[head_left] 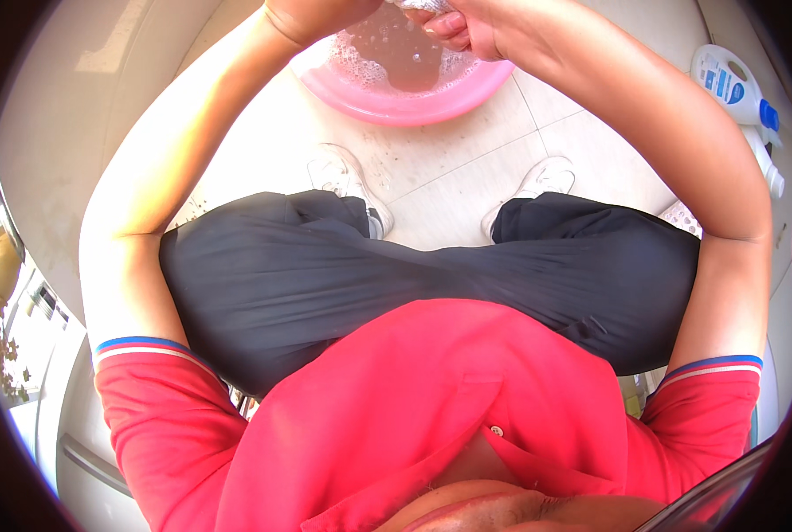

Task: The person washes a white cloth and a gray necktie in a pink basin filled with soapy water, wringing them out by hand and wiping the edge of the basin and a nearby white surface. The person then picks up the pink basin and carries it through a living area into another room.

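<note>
The right hand [474, 28] was positioned over the pink basin [405, 112], its fingers curled inward against a pale grey cloth [426, 4]. The visible part of the cloth was located above the soapy brown water [405, 58]; its remainder was cut off by the upper picture edge. The left hand [329, 11] was located at the same edge, above the left side of the basin; its fingers were out of view, so its grip could not be determined. The basin rested on the tiled floor [449, 182], forward of two white shoes [347, 177]. A white bottle with a blue cap [727, 82] was located beyond the right forearm, with a second white bottle [766, 164] just beside it
</note>
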### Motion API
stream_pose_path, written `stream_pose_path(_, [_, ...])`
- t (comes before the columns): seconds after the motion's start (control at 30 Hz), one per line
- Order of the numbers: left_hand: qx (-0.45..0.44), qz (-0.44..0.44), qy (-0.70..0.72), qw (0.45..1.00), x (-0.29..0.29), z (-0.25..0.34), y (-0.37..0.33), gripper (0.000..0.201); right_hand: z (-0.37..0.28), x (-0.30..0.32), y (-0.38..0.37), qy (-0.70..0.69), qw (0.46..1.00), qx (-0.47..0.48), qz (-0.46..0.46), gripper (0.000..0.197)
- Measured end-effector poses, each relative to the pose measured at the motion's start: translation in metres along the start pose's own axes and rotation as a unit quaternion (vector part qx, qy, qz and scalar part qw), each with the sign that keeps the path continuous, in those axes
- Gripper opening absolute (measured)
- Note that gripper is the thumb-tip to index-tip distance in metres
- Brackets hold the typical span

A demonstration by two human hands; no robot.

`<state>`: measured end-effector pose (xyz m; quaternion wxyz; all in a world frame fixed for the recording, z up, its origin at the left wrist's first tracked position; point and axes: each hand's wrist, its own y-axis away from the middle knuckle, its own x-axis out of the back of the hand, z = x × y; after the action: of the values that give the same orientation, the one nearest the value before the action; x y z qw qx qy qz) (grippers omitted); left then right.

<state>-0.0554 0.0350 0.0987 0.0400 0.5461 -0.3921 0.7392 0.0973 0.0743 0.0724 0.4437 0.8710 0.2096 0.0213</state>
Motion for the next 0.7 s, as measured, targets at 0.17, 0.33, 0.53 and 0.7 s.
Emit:
stream_pose_path(0.17, [0.111, -0.082, 0.011, 0.990, -0.013, 0.007, -0.012, 0.019, 0.009, 0.009, -0.033, 0.011, 0.946, 0.323, 0.031, 0.039])
stream_pose_path(0.33, [0.393, -0.214, 0.170, 0.878, -0.024, 0.021, -0.027, 0.019, -0.012, 0.023, -0.016, 0.243, 0.880, 0.402, 0.077, 0.046])
stream_pose_path(0.53, [0.582, -0.197, 0.400, 0.680, -0.010, 0.045, -0.030, 0.014, -0.015, 0.028, -0.005, 0.386, 0.720, 0.558, 0.147, 0.044])
stream_pose_path(0.7, [0.561, -0.130, 0.631, 0.520, -0.030, 0.047, 0.002, 0.007, -0.012, 0.040, 0.008, 0.370, 0.694, 0.616, 0.031, 0.039])
